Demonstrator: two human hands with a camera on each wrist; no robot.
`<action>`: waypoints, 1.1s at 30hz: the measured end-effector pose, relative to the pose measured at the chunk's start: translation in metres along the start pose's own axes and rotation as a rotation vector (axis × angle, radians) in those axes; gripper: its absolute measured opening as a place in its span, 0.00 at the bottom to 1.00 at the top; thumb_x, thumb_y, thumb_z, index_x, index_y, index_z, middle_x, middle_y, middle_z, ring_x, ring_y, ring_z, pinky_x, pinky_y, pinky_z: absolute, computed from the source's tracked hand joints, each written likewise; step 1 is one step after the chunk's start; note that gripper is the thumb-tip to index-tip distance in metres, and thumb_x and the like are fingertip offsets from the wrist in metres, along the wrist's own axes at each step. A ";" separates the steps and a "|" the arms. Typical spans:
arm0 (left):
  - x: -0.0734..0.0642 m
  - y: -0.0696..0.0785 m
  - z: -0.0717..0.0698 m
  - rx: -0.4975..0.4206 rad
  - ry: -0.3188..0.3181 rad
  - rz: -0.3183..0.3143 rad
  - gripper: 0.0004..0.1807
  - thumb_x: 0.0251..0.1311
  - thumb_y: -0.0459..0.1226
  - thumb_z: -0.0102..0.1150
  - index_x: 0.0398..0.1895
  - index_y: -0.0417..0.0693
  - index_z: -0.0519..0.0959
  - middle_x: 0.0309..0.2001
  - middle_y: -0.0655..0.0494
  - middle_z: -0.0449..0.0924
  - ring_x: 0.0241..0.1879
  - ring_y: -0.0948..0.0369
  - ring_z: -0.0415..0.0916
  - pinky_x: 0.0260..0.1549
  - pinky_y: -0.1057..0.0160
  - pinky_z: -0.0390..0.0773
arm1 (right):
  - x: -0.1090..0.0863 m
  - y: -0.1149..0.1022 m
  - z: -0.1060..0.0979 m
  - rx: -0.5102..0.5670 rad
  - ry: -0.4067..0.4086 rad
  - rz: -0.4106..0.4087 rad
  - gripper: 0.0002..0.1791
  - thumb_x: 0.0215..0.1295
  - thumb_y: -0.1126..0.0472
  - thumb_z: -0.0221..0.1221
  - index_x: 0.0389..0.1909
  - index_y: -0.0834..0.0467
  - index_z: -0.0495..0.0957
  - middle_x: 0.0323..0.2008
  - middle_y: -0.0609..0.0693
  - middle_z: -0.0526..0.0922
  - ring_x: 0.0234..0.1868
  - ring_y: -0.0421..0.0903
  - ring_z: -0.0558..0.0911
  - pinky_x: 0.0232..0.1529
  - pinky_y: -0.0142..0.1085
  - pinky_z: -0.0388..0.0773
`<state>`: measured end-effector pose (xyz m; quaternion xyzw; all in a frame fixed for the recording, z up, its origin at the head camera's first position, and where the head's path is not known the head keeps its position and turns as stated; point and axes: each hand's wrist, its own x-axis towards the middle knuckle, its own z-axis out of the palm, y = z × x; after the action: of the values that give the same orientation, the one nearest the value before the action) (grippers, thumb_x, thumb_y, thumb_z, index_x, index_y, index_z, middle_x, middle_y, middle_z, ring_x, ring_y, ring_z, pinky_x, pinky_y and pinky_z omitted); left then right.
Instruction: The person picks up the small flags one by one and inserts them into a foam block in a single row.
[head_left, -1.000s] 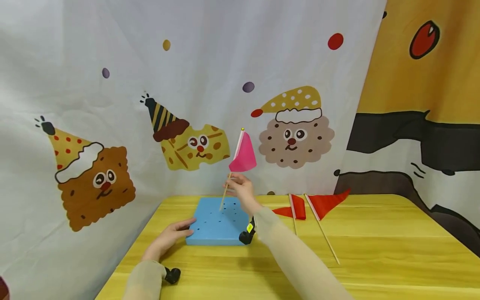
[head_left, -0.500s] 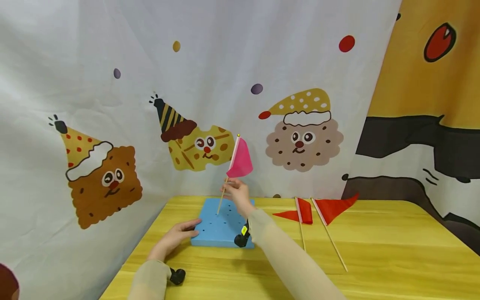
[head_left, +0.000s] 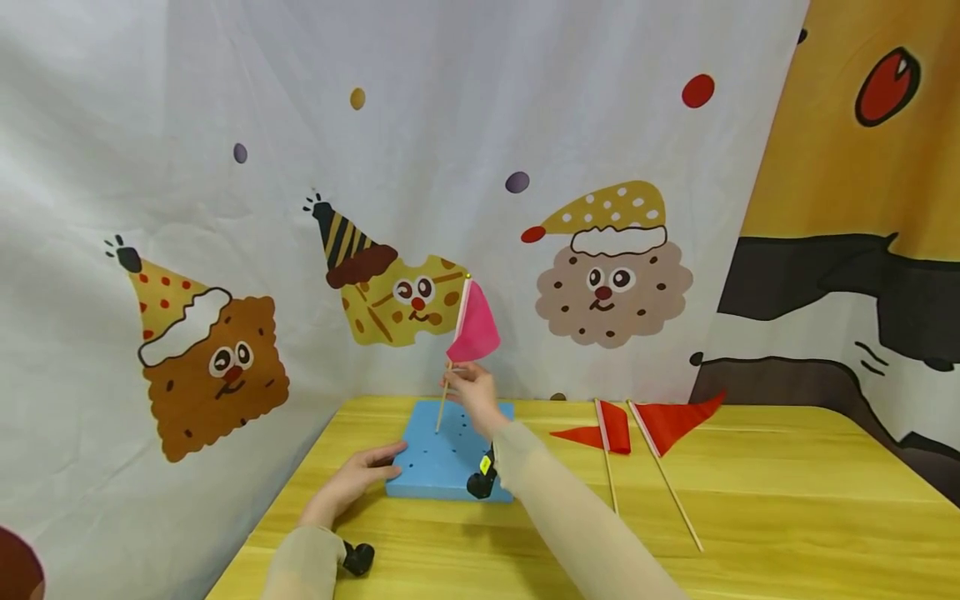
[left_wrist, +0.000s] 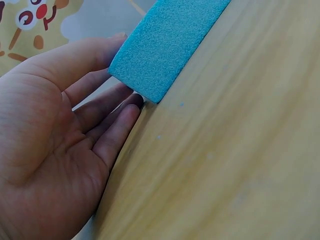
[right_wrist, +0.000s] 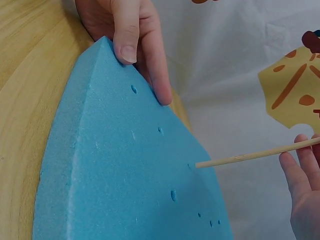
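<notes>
A pink pennant flag (head_left: 476,325) on a thin wooden stick stands tilted over a blue foam block (head_left: 423,475) with small holes in its top. My right hand (head_left: 476,396) pinches the stick just below the cloth. In the right wrist view the stick's (right_wrist: 245,158) lower tip is right at a hole in the foam. My left hand (head_left: 356,482) rests against the block's left edge near the front corner. Its thumb touches the top edge, and its fairly straight fingers lie along the side, as the left wrist view shows with the foam block (left_wrist: 165,50).
Two red pennant flags lie on the table right of the block: a folded one (head_left: 617,427) and a spread one (head_left: 675,427), sticks pointing toward the front. The wooden table (head_left: 795,500) ends at a cartoon-printed curtain (head_left: 420,108) behind.
My right hand has brought the pink flag lower and left relative to the block, its stick tip shifting to a hole further left. My left hand stays at the block's edge. The head view has shifted slightly.
</notes>
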<state>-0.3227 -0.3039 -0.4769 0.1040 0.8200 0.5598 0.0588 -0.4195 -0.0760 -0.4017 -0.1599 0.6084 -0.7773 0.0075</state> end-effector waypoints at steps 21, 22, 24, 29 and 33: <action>-0.001 0.001 0.002 -0.002 0.023 -0.018 0.30 0.64 0.43 0.62 0.69 0.45 0.69 0.70 0.44 0.62 0.69 0.44 0.56 0.65 0.42 0.57 | -0.004 0.009 0.011 -0.128 -0.029 0.032 0.13 0.68 0.64 0.59 0.49 0.65 0.79 0.42 0.57 0.83 0.46 0.56 0.82 0.48 0.47 0.80; -0.001 0.001 0.002 0.000 0.022 -0.019 0.30 0.64 0.43 0.61 0.69 0.45 0.69 0.70 0.44 0.62 0.69 0.44 0.56 0.65 0.42 0.57 | -0.004 0.010 0.012 -0.131 -0.034 0.037 0.13 0.68 0.64 0.59 0.50 0.66 0.79 0.42 0.57 0.83 0.46 0.56 0.82 0.49 0.47 0.80; -0.002 0.002 0.002 0.007 0.023 -0.017 0.30 0.65 0.43 0.61 0.69 0.45 0.69 0.70 0.44 0.62 0.69 0.44 0.56 0.65 0.42 0.57 | -0.004 0.011 0.012 -0.132 -0.046 0.048 0.14 0.68 0.63 0.59 0.50 0.67 0.78 0.43 0.58 0.82 0.47 0.57 0.81 0.50 0.49 0.79; -0.004 0.004 0.001 0.034 0.023 -0.006 0.30 0.65 0.43 0.60 0.69 0.44 0.68 0.69 0.43 0.63 0.69 0.44 0.57 0.65 0.42 0.58 | -0.003 0.015 0.012 -0.143 -0.075 0.058 0.14 0.69 0.62 0.59 0.50 0.67 0.79 0.45 0.59 0.82 0.48 0.58 0.80 0.52 0.53 0.77; -0.005 0.005 0.001 0.039 0.015 0.009 0.31 0.65 0.43 0.60 0.69 0.43 0.68 0.69 0.41 0.63 0.69 0.43 0.57 0.65 0.42 0.58 | -0.003 0.017 0.012 -0.160 -0.085 0.053 0.15 0.68 0.61 0.60 0.50 0.67 0.79 0.44 0.57 0.83 0.47 0.56 0.81 0.52 0.52 0.77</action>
<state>-0.3172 -0.3023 -0.4728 0.1044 0.8307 0.5447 0.0482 -0.4171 -0.0909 -0.4161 -0.1766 0.6716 -0.7184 0.0412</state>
